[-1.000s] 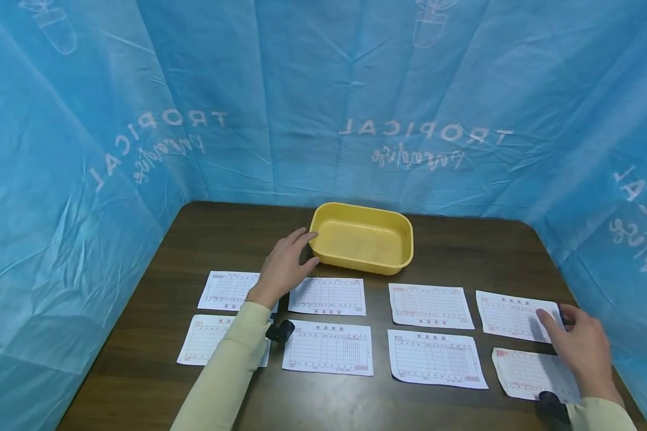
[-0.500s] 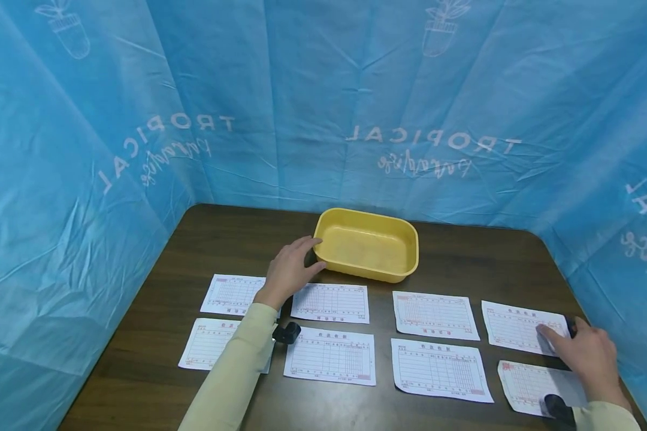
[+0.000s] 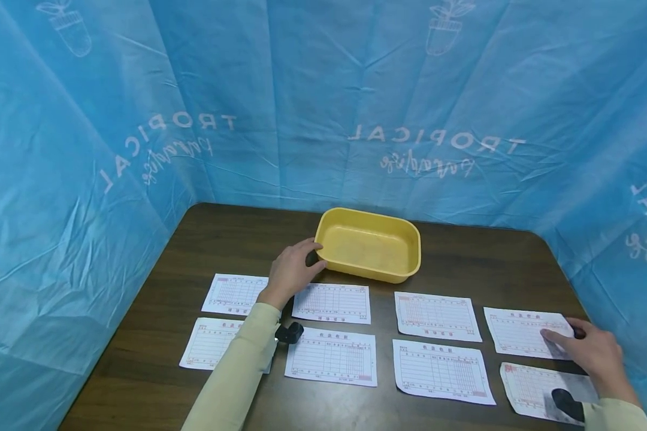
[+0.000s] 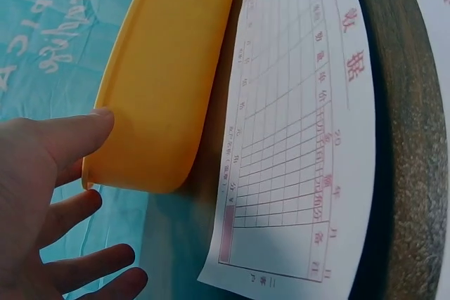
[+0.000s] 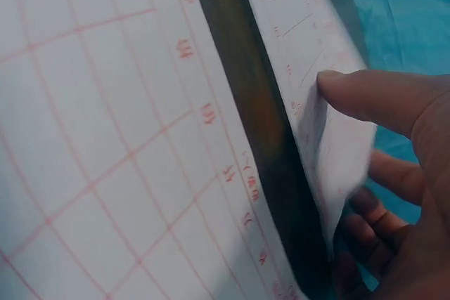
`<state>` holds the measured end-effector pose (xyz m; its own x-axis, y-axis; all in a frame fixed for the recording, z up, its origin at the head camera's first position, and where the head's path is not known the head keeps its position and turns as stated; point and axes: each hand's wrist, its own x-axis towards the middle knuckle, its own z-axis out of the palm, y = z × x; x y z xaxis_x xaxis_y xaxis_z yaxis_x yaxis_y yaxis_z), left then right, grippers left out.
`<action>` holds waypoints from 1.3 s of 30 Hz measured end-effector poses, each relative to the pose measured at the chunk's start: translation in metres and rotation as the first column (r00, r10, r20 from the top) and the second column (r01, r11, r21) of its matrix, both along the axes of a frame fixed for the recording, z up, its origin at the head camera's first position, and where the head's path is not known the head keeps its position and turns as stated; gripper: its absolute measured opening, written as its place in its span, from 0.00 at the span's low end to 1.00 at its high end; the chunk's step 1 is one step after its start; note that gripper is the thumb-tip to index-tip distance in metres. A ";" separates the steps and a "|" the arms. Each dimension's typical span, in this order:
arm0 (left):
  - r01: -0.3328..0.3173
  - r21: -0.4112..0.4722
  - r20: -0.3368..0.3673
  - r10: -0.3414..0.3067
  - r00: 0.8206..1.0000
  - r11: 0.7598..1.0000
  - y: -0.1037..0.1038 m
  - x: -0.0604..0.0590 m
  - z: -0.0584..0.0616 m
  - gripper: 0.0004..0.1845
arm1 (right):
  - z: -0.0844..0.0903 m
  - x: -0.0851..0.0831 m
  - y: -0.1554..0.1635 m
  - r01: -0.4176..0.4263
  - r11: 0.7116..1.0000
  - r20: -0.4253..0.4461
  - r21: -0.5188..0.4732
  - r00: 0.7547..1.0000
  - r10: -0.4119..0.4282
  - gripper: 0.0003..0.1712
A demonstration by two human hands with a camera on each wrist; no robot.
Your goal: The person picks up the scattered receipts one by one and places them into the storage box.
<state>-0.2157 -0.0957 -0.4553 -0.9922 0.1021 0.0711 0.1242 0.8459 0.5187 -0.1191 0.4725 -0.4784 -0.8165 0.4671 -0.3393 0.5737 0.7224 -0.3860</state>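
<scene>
My left hand [image 3: 291,269] grips the left end of a yellow plastic basin [image 3: 363,270] at the back of the table. In the left wrist view the thumb lies on the basin's wall [image 4: 158,82], with the index finger partly hidden behind its rim. At far right, my right hand [image 3: 598,356] pinches the right edge of a printed receipt slip [image 3: 520,336], thumb on top and fingers underneath. That edge of the slip [image 5: 348,145] bends up in the right wrist view. Under the right wrist lies another receipt slip [image 3: 539,389], partly covered by the wrist camera.
Several more receipt slips lie in two rows on the dark wooden table [image 3: 237,233], among them one slip [image 3: 442,371] at front centre right. My left forearm crosses the two leftmost slips. Blue printed cloth [image 3: 313,108] hangs around the table's back and sides.
The right hand has moved slightly right and the pinched slip now bends up at its right edge. The left hand stays at the basin. The whole head view has shifted a little.
</scene>
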 end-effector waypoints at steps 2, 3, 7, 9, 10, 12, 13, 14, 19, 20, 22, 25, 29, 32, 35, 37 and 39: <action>-0.003 0.005 0.002 0.003 1.000 1.000 0.000 0.000 0.000 0.26 | -0.002 0.000 0.000 0.008 1.000 -0.022 -0.007 1.000 -0.009 0.60; -0.004 0.008 0.001 0.004 1.000 1.000 0.000 0.000 0.000 0.26 | -0.003 0.000 0.001 0.012 1.000 -0.035 -0.015 0.999 -0.013 0.60; -0.010 0.012 -0.001 0.010 1.000 1.000 0.001 0.000 0.000 0.26 | -0.010 -0.001 0.003 0.069 0.994 -0.070 -0.085 0.995 -0.075 0.55; -0.004 0.015 0.000 0.004 1.000 1.000 0.001 0.000 -0.001 0.26 | -0.013 -0.001 0.004 0.112 0.985 -0.095 -0.129 0.988 -0.125 0.50; 0.000 0.017 0.000 0.000 1.000 1.000 0.001 0.000 -0.001 0.26 | -0.014 0.000 0.004 0.134 0.980 -0.107 -0.147 0.983 -0.151 0.48; 0.008 0.021 0.001 -0.008 1.000 1.000 0.001 0.001 -0.001 0.26 | -0.015 0.001 0.005 0.169 0.973 -0.136 -0.159 0.972 -0.191 0.42; 0.009 0.023 0.002 -0.010 1.000 1.000 0.001 0.001 -0.002 0.26 | -0.016 0.002 0.004 0.188 0.968 -0.151 -0.164 0.965 -0.213 0.40; 0.011 0.026 0.002 -0.011 1.000 1.000 0.001 0.001 -0.002 0.26 | -0.016 0.003 0.004 0.204 0.965 -0.162 -0.164 0.960 -0.231 0.38; 0.007 0.030 0.003 -0.008 1.000 1.000 0.000 0.000 -0.002 0.26 | -0.011 0.008 -0.001 0.271 0.951 -0.233 -0.150 0.925 -0.300 0.31; 0.007 0.031 0.004 -0.007 1.000 0.999 0.000 0.000 -0.002 0.26 | -0.010 0.008 -0.002 0.283 0.948 -0.247 -0.146 0.917 -0.312 0.31; 0.005 0.033 0.003 -0.005 1.000 0.999 0.000 0.000 -0.002 0.26 | -0.007 0.008 -0.005 0.312 0.937 -0.275 -0.154 0.898 -0.344 0.30; 0.007 0.035 0.004 -0.007 1.000 0.999 -0.001 0.001 -0.002 0.26 | -0.003 0.008 -0.005 0.350 0.917 -0.324 -0.191 0.859 -0.396 0.30; 0.011 0.034 0.006 -0.011 1.000 0.999 -0.002 0.000 -0.003 0.27 | 0.002 0.009 -0.005 0.377 0.863 -0.400 -0.336 0.772 -0.493 0.23; 0.013 0.038 0.005 -0.013 1.000 0.999 -0.002 0.001 -0.002 0.27 | 0.006 0.009 -0.007 0.379 0.829 -0.425 -0.412 0.724 -0.543 0.19; 0.011 0.043 0.002 -0.011 1.000 0.999 -0.002 0.001 -0.002 0.27 | 0.010 0.008 -0.010 0.384 0.813 -0.435 -0.438 0.701 -0.566 0.18; 0.009 0.044 0.003 -0.009 1.000 0.999 -0.001 0.001 -0.002 0.27 | 0.012 0.008 -0.011 0.380 0.805 -0.442 -0.455 0.689 -0.575 0.19; 0.009 0.045 0.003 -0.009 1.000 0.999 -0.001 0.001 -0.002 0.27 | 0.014 0.009 -0.012 0.371 0.791 -0.446 -0.487 0.673 -0.590 0.19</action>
<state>-0.2150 -0.0970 -0.4576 -0.9916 0.1076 0.0722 0.1296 0.8204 0.5569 -0.1099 0.4607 -0.4643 -0.5934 0.7962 -0.1182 0.4069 0.1700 -0.8975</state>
